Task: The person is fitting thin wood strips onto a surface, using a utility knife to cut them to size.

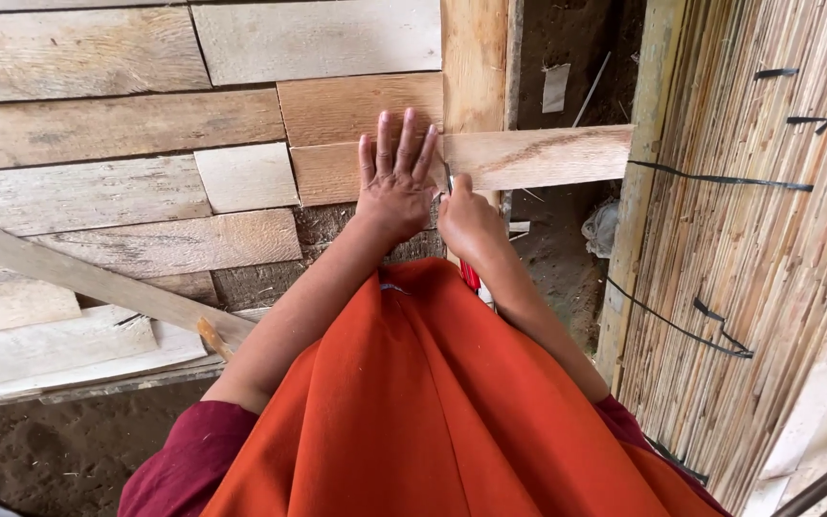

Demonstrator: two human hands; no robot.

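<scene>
left hand [396,182] flat on plank [528,156]

The plank wall [117,124] carries the work. A short pale board [528,156] lies flat against it, crossing the upright post [474,62]. Left of the post, a loose slat [112,284] leans slantwise over the lower planks.

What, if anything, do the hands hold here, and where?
The left hand lies flat on a plank, gripping nothing. The right hand is closed around a slim tool's red handle.
</scene>
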